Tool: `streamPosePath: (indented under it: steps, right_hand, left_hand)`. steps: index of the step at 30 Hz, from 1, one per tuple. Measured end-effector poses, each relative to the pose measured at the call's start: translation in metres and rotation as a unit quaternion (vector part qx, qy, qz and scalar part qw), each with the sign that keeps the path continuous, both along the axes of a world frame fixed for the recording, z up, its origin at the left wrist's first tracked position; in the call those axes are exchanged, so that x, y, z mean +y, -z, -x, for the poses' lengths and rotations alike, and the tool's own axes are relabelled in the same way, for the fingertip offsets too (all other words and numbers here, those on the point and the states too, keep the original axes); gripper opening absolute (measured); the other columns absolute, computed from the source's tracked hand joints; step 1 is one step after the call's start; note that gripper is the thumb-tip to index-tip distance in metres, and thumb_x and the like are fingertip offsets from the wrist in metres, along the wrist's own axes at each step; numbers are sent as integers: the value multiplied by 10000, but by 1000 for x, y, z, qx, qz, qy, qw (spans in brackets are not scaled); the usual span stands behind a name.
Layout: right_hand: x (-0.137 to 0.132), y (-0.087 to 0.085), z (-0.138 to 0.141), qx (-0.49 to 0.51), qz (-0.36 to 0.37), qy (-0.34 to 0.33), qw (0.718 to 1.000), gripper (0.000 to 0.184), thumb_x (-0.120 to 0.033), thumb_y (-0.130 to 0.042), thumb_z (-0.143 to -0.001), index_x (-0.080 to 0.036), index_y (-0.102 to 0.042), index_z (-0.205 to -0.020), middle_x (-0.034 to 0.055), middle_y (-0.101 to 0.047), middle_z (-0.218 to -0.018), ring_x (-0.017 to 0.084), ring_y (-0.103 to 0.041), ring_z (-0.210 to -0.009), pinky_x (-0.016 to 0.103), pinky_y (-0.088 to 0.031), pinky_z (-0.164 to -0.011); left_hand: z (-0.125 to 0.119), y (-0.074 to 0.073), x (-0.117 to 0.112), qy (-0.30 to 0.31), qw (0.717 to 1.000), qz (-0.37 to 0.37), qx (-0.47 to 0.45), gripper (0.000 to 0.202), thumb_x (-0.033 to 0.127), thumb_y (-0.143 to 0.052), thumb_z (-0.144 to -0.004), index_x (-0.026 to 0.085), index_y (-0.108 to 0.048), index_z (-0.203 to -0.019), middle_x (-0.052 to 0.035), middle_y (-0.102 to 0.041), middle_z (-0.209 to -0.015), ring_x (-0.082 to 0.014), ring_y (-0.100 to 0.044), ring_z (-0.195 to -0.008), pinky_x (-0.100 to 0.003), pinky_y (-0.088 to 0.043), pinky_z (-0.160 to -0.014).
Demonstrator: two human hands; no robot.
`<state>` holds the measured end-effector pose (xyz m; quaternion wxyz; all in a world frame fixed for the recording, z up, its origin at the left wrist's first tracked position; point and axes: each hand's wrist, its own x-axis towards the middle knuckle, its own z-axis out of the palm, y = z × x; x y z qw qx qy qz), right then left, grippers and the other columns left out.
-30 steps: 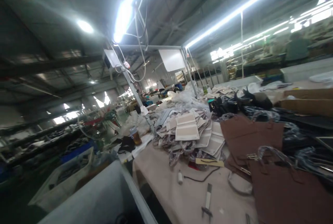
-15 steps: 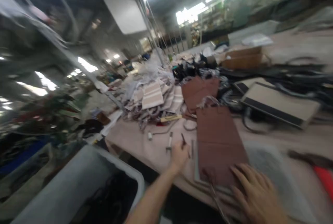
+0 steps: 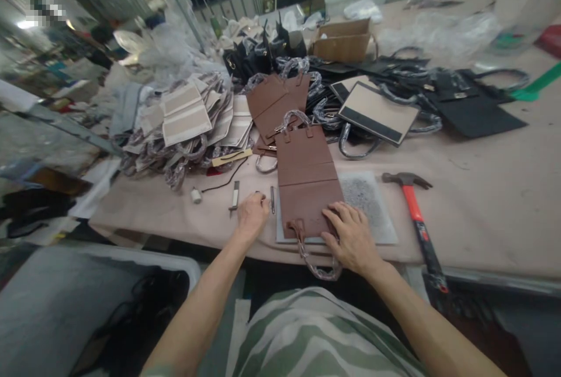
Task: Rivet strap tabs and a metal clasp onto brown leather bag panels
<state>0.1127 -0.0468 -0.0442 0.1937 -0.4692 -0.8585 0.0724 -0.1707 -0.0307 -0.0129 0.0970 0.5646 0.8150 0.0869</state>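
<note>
A brown leather bag panel [image 3: 307,181], creased across its middle, lies flat on the table with plastic-wrapped handles at both ends. My right hand [image 3: 350,234] rests on its lower right part, fingers spread. Its near handle [image 3: 322,269] hangs over the table edge. Under the panel is a pale speckled board [image 3: 372,207]. My left hand [image 3: 253,213] is on the table left of the panel, fingers curled closed; a dark bit shows at the fingertips, too small to name. Beside that hand lie a thin metal rod [image 3: 272,200] and a small metal tool [image 3: 235,196].
A claw hammer [image 3: 416,213] with a red and black handle lies at right. Behind are piled beige bag pieces [image 3: 188,117], more brown panels [image 3: 276,102], black bags [image 3: 473,102] and a cardboard box [image 3: 342,40]. A grey bin [image 3: 109,257] stands below left.
My view has swung right and levelled, bringing the whole hammer into sight. My left hand stays beside the panel; the dark stick seen in it earlier is now mostly hidden. My right hand remains on the panel.
</note>
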Motion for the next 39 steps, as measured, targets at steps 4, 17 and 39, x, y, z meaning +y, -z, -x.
streamPosePath:
  steps: [4,17,39]
  right_hand:
    - [1,0,1,0,-2,1,1000,434,-388,-541,-943,-179,-606,-1318,152,-545,-1406,339,-429,-1339,524,-275,-1140]
    - [-1,-2,3,0,16,8,1000,455,-393,-539,-946,-187,-589,-1348,143,-529,-1436,331,-399,-1375,519,-237,-1165]
    - [-2,-3,3,21,33,11,999,485,-394,-579,-923,-189,-582,-1363,139,-534,-1431,338,-398,-1367,528,-194,-1186]
  left_hand:
    - [-13,2,24,-18,995,88,-38,210,333,-612,-914,183,-752,-962,-164,-765,-1027,-295,-702,-1055,-332,-493,-859]
    - [1,2,35,-68,965,63,-244,124,208,-596,-811,127,-682,-852,-75,-710,-641,-219,-728,-645,-264,-555,-618]
    - [-90,22,-23,137,849,-207,-467,116,216,-533,-925,195,-628,-861,-18,-721,-818,-151,-700,-777,-269,-576,-783]
